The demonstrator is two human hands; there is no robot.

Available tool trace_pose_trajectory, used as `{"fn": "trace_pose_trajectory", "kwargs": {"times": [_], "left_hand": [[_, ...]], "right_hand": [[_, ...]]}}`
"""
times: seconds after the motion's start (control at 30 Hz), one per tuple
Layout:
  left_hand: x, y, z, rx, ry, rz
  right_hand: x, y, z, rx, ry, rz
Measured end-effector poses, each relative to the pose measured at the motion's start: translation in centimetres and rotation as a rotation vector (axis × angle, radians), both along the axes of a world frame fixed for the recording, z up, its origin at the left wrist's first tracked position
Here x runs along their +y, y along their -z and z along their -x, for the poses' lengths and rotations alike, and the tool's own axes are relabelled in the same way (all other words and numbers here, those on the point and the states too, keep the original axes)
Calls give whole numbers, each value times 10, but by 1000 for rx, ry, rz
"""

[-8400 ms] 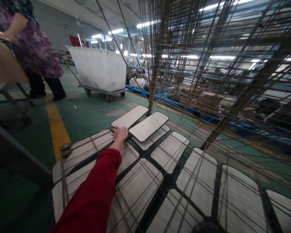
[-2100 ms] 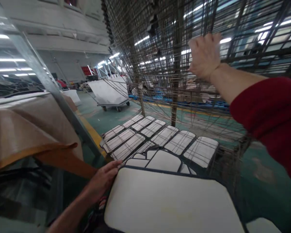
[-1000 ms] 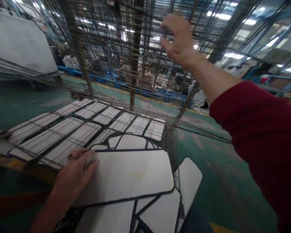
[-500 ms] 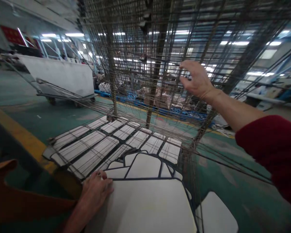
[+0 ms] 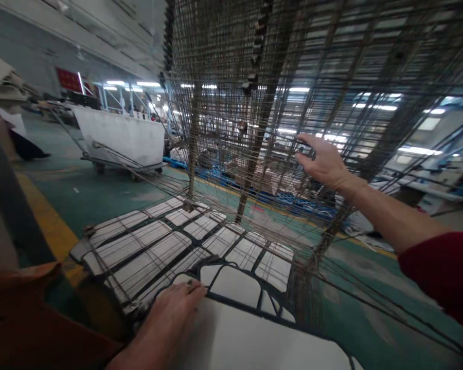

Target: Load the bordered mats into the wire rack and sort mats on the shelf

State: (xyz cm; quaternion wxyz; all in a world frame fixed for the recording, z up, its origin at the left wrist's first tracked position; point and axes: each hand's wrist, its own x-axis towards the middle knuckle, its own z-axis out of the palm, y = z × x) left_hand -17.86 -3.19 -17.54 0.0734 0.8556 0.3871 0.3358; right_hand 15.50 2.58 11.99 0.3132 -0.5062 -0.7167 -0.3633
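A white panel (image 5: 254, 339) at the near edge of the wire rack (image 5: 254, 103) is pressed flat by the left hand (image 5: 173, 313); the right hand (image 5: 324, 162), open-fingered, holds nothing. The raised wire shelf is best steadied before lowering.

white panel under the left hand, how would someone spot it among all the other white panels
Start at the tall wire rack and drop to its lowest shelf, covered in white panels. The one meant lies nearest the camera, in front of that shelf. Alone, it has the left hand flat on it and no wires across it.
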Motion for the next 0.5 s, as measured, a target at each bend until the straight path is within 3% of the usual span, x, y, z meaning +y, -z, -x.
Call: {"fn": "trace_pose_trajectory", "kwargs": {"times": [0.17,0.27,0.37,0.43,0.5], "left_hand": [[2,38,21,330,-85,262],[7,52,26,306,-68,209],[9,34,16,113,-43,-65],[12,6,0,-2,-86,-275],[20,-26,-20,-66,-136,-432]], "right_hand": [[-16,-1,-18,-80,110,89],[-25,-4,-28,-38,140,59],[-49,-5,-18,43,146,5],[-81,6,4,87,135,-8],[-119,31,32,82,107,11]]}}
